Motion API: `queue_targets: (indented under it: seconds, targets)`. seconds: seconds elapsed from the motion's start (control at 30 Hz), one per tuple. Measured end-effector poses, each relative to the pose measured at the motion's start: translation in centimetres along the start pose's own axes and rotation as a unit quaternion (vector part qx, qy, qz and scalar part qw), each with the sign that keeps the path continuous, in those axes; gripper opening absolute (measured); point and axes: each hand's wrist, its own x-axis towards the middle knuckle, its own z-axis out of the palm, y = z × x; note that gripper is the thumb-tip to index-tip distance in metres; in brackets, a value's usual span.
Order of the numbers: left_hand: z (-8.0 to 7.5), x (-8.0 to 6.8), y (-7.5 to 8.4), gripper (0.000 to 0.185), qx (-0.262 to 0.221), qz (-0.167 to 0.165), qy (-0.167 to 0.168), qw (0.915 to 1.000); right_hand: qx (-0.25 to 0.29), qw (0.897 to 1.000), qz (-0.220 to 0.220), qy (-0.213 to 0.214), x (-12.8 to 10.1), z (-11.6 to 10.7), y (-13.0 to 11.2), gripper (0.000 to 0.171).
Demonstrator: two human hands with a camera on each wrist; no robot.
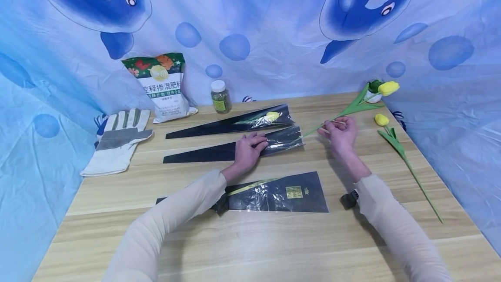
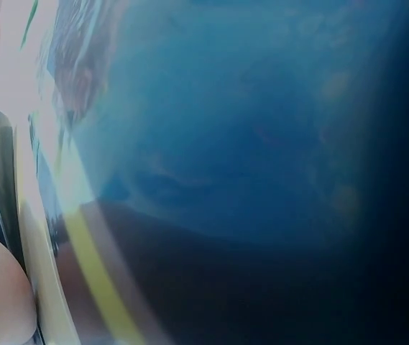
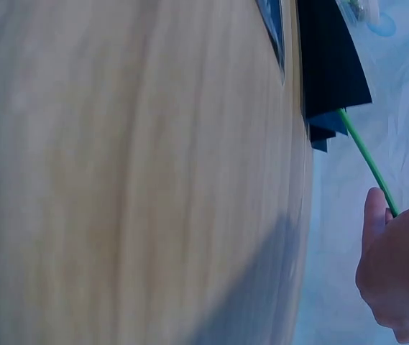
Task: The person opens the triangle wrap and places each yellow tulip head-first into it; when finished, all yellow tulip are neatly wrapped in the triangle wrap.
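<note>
Head view: your left hand [image 1: 247,150] lay flat on the middle sleeve [image 1: 235,147], fingers pressing near its clear, wide end. Your right hand [image 1: 340,134] pinched the stem of a yellow tulip [image 1: 358,105], whose bloom pointed away toward the backdrop and whose stem tip reached the sleeve's open mouth. A second sleeve [image 1: 235,123], just behind, already held a tulip. A third sleeve [image 1: 274,195] lay nearer you, partly under your left forearm. A loose tulip [image 1: 403,156] lay on the table [image 1: 274,247] well right of your right hand. A glove [image 1: 117,140], a bag [image 1: 164,86] and a bottle [image 1: 221,96] stood at the far left.

Left wrist view: mostly blur; you could make out only a dark sleeve edge [image 2: 3,180] and blue cloth.

Right wrist view: your fingers [image 3: 398,273] were closed on the green stem [image 3: 366,157], which ran to the dark sleeve ends [image 3: 330,72] at the table's edge.
</note>
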Motion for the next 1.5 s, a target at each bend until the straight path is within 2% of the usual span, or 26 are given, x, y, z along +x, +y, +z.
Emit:
queue_targets:
  seconds: [0.2, 0.37, 0.6, 0.77, 1.13, 1.5]
  targets:
    - [0.1, 0.1, 0.1, 0.014, 0.001, -0.007, 0.000, 1.0000, -0.028, 0.999, 0.020, 0.003, -0.4, 0.5, 0.4, 0.029]
    - [0.2, 0.2, 0.2, 0.015, 0.004, -0.017, -0.003, 0.9998, -0.065, 0.996, 0.067, 0.007, -0.7, 0.6, 0.6, 0.030]
    - [0.3, 0.4, 0.2, 0.016, 0.004, -0.013, 0.002, 0.9999, -0.055, 0.990, 0.132, 0.015, -1.3, 0.8, 1.2, 0.037]
    - [0.4, 0.5, 0.2, 0.015, 0.007, -0.010, 0.005, 0.9999, -0.049, 0.988, 0.147, 0.007, -1.6, 1.0, 1.6, 0.038]
    - [0.7, 0.6, 0.3, 0.016, 0.004, -0.008, -0.003, 1.0000, -0.048, 0.985, 0.165, -0.004, -1.7, 1.3, 2.5, 0.056]
    - [0.8, 0.7, 0.2, 0.014, -0.006, -0.006, -0.004, 1.0000, -0.098, 0.980, 0.173, -0.018, -1.8, 1.4, 2.7, 0.049]
